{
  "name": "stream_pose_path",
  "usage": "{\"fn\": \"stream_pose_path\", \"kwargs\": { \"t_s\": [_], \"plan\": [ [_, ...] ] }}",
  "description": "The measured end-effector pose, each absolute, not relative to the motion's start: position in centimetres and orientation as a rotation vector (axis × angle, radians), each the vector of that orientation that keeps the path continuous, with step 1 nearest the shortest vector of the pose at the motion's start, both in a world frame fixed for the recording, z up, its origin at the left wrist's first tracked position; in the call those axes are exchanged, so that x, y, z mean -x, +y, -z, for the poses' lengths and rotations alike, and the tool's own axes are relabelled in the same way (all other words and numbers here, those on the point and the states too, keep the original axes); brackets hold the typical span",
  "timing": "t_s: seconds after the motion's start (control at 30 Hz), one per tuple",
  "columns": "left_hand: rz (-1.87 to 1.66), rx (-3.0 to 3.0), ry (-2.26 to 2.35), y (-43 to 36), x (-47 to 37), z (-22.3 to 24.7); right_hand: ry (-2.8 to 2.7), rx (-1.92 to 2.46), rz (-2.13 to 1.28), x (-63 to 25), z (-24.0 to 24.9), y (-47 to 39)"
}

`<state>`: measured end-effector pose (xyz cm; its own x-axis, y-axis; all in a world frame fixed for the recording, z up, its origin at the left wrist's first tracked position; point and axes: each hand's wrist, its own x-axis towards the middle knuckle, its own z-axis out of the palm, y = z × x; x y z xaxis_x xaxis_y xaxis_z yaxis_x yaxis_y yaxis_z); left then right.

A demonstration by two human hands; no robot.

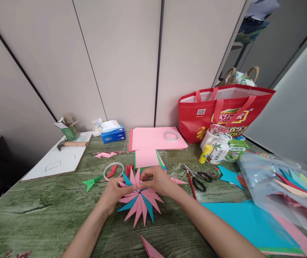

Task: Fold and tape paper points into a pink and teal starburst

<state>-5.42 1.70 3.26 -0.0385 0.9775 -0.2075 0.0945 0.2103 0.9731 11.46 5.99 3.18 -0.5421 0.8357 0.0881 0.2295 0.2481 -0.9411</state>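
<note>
Centrally, pink-and-blue paper star (pixel 140 200) in left hand (pixel 116 191) and right hand (pixel 156 181).

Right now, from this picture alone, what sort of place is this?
Probably a paper-craft workspace, though I can't tell whether at home or elsewhere: a folded paper star, scissors and pink sheets suggest it.
</note>
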Motion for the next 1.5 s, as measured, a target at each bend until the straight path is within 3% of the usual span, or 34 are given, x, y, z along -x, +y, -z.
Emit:
{"fn": "stream_pose_path", "kwargs": {
  "t_s": [0.3, 1.3, 1.5],
  "plan": [
    [-1.008, -1.141, 1.382, 1.7, 5.7, -2.7, -1.867, 0.931, -1.418, -11.4, -3.3, 6.1],
    [-1.071, -1.055, 1.32, 1.3, 4.7, -2.6, -2.115, 1.046, -1.166, -11.9, -4.2, 5.5],
    [-1.074, -1.121, 1.235, 1.2, 4.6, -2.3, -2.103, 1.054, -1.25, -12.0, -4.3, 5.4]
  ]
}}
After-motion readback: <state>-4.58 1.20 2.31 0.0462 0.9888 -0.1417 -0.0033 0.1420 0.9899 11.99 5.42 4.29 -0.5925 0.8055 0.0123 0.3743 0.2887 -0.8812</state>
